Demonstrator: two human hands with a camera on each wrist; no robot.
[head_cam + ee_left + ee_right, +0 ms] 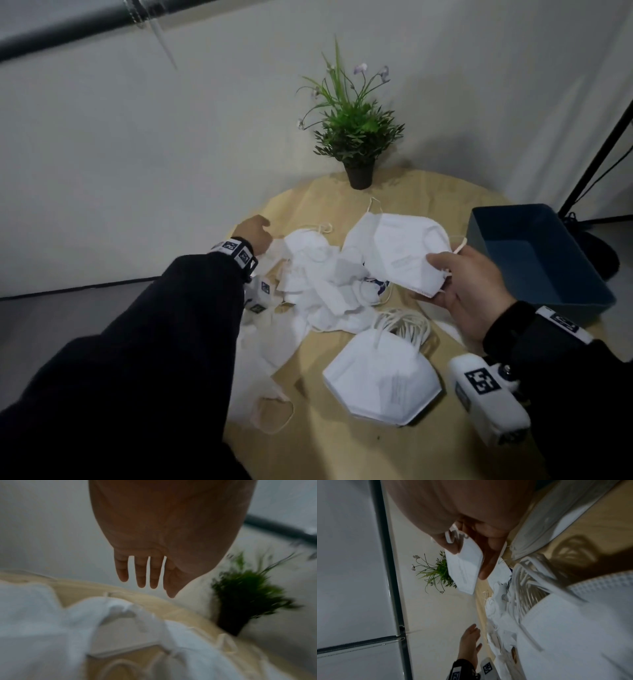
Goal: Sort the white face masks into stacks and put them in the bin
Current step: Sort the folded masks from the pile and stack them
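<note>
My right hand (462,284) pinches one folded white face mask (397,250) by its near corner and holds it above the round table (342,442); the right wrist view shows the mask (465,568) between thumb and fingers. My left hand (255,236) hovers over the far left edge of a loose heap of white masks (325,284), fingers (140,574) straight and apart, holding nothing. A neat stack of folded masks (383,377) lies near the front, its ear loops bunched at the top. The blue bin (534,257) stands at the right with nothing visible inside.
A potted green plant (358,137) stands at the table's far edge by the white wall. More masks (260,370) lie under my left arm at the table's left edge. A black stand (596,164) rises behind the bin.
</note>
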